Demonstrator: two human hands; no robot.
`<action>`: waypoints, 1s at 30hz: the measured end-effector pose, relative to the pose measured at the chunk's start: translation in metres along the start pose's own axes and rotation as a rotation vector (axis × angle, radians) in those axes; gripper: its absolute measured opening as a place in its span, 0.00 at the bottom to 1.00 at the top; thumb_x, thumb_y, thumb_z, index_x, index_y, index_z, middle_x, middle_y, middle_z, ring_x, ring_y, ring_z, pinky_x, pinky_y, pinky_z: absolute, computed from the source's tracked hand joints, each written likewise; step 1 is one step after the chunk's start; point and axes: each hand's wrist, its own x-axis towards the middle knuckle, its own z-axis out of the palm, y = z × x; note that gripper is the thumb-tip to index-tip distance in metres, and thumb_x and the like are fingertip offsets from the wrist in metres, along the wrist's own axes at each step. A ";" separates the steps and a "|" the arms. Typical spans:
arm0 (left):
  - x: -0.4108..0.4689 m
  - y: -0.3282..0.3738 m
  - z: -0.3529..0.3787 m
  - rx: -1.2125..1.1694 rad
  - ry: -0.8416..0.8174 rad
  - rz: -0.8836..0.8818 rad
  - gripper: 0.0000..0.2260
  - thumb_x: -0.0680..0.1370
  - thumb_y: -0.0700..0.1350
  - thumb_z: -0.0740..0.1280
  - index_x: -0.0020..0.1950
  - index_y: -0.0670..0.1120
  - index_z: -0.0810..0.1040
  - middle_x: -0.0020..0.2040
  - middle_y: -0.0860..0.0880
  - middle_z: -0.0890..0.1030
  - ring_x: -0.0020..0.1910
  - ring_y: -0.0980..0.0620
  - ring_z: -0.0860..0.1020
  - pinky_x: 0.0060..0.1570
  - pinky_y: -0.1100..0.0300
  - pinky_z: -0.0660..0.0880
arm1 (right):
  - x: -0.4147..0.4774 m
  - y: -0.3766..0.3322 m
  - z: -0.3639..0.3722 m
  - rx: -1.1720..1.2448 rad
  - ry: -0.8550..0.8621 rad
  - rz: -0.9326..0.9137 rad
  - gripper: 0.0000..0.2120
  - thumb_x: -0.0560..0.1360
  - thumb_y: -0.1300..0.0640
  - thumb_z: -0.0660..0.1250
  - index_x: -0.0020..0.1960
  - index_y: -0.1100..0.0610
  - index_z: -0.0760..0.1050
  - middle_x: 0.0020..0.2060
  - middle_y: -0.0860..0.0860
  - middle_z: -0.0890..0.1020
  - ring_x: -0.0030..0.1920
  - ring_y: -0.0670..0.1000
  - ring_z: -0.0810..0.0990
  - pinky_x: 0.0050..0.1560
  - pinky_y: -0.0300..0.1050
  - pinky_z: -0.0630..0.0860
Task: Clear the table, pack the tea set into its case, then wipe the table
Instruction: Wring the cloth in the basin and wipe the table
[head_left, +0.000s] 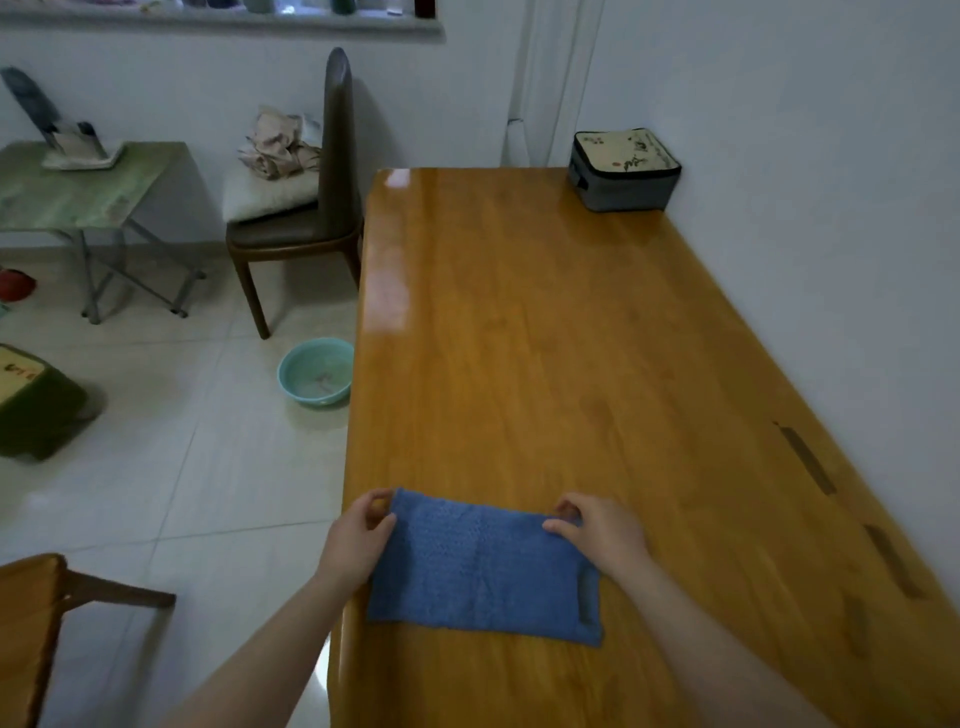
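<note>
A folded blue cloth (483, 566) lies flat near the front left edge of the glossy wooden table (545, 322). My left hand (358, 535) pinches the cloth's far left corner. My right hand (597, 530) pinches its far right corner. The tea set case (623, 169), grey with a printed cream lid, stands zipped shut at the table's far right corner against the wall.
A dark chair (311, 208) with a cushion and bundled cloth stands by the table's far left end. A teal basin (316, 371) sits on the tiled floor beside the table. A green folding table (88, 187) is at far left, a wooden chair (31, 623) at near left.
</note>
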 end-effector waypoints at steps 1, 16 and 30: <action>0.002 -0.003 0.003 0.111 0.054 0.044 0.17 0.78 0.45 0.68 0.67 0.51 0.72 0.55 0.52 0.79 0.56 0.50 0.77 0.56 0.52 0.75 | 0.001 0.003 0.003 -0.064 0.059 -0.012 0.19 0.74 0.39 0.67 0.58 0.49 0.77 0.52 0.45 0.80 0.55 0.48 0.76 0.48 0.43 0.72; -0.056 -0.018 0.045 0.641 -0.050 0.474 0.16 0.78 0.51 0.66 0.65 0.57 0.72 0.64 0.56 0.70 0.63 0.55 0.68 0.61 0.61 0.66 | -0.077 -0.009 0.059 0.012 0.191 0.433 0.12 0.78 0.44 0.63 0.47 0.52 0.75 0.49 0.49 0.75 0.54 0.49 0.74 0.49 0.43 0.74; -0.077 -0.018 0.005 0.475 0.040 0.376 0.19 0.78 0.46 0.64 0.69 0.54 0.71 0.68 0.54 0.70 0.67 0.53 0.68 0.66 0.59 0.64 | -0.052 -0.123 0.032 0.629 0.197 0.122 0.12 0.70 0.61 0.68 0.37 0.50 0.66 0.31 0.45 0.73 0.32 0.47 0.71 0.35 0.43 0.68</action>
